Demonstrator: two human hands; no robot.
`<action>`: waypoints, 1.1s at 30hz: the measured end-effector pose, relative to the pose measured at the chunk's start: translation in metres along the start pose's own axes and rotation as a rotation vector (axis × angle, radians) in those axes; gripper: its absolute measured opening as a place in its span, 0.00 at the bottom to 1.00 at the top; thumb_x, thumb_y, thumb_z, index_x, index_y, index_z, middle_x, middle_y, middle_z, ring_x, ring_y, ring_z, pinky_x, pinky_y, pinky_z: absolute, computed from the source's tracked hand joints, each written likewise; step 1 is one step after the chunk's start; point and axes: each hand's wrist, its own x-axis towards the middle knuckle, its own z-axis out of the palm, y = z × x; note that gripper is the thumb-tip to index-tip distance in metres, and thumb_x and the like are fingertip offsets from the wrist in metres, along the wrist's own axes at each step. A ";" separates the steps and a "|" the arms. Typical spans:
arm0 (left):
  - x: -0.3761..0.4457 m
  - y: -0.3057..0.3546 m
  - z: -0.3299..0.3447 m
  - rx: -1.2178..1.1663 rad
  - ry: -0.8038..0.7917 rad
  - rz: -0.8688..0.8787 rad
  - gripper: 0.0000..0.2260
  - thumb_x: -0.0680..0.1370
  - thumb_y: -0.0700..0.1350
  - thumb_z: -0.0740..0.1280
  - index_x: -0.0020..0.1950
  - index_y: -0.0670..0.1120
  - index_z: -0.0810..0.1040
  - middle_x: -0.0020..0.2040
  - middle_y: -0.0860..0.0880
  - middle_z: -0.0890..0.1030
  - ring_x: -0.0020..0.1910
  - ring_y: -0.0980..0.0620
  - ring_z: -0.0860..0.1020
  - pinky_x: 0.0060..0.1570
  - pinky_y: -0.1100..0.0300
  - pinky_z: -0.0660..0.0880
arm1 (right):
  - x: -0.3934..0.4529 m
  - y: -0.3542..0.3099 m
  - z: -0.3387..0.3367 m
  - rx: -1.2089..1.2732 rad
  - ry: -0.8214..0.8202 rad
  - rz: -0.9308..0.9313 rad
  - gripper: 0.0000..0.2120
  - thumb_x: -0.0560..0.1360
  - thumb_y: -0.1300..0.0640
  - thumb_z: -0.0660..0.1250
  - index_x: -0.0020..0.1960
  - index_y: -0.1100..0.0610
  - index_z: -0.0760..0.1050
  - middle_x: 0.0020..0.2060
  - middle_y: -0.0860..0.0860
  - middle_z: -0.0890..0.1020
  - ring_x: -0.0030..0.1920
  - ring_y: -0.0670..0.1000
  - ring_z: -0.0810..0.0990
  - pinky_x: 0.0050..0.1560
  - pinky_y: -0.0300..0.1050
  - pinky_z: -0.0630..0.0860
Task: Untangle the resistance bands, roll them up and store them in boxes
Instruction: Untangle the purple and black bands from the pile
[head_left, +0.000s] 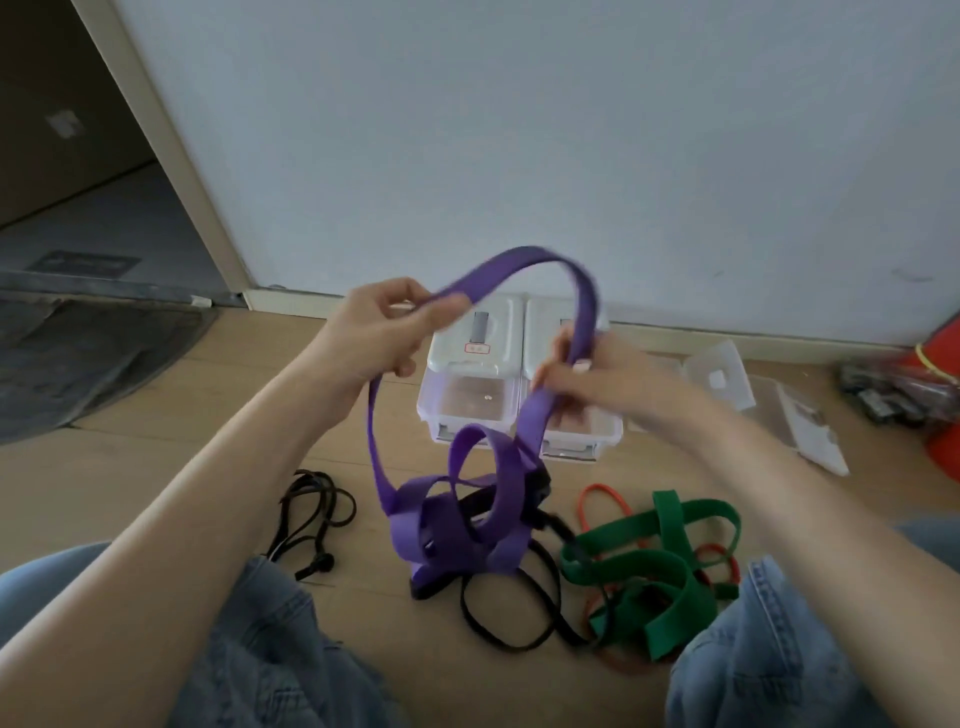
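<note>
Nearest you, your denim knees (249, 649) frame the wooden floor (156, 467), where a green band (649, 566) lies tangled with a thin orange band (602, 493) and a black band (498, 623). A dark cord (311, 514) lies apart to the left. Your left hand (379, 332) and right hand (597, 374) each pinch the purple band (519, 270), lifted in an arch, its lower loops knotted on the floor. Beyond stand two clear boxes (467, 400) with white lids; the red-edged label's writing is unreadable.
</note>
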 end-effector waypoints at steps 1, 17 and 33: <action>0.000 -0.004 0.004 0.160 0.001 -0.014 0.21 0.60 0.64 0.73 0.36 0.48 0.73 0.23 0.56 0.70 0.21 0.59 0.64 0.25 0.68 0.66 | -0.001 -0.012 -0.012 0.152 0.065 -0.059 0.09 0.73 0.66 0.66 0.42 0.56 0.68 0.39 0.63 0.82 0.34 0.56 0.78 0.30 0.42 0.75; 0.000 -0.005 0.024 -0.438 -0.338 -0.124 0.07 0.72 0.44 0.70 0.41 0.44 0.74 0.24 0.56 0.62 0.20 0.59 0.58 0.23 0.67 0.63 | -0.023 0.006 0.016 -0.078 -0.328 -0.037 0.12 0.73 0.53 0.70 0.55 0.51 0.76 0.45 0.45 0.84 0.39 0.46 0.79 0.36 0.36 0.73; -0.002 -0.036 0.020 0.531 -0.425 -0.345 0.03 0.77 0.52 0.66 0.44 0.54 0.73 0.44 0.54 0.78 0.44 0.57 0.75 0.40 0.68 0.67 | -0.007 -0.032 0.003 0.819 0.194 -0.009 0.12 0.81 0.63 0.53 0.47 0.66 0.74 0.34 0.59 0.84 0.26 0.47 0.78 0.26 0.34 0.75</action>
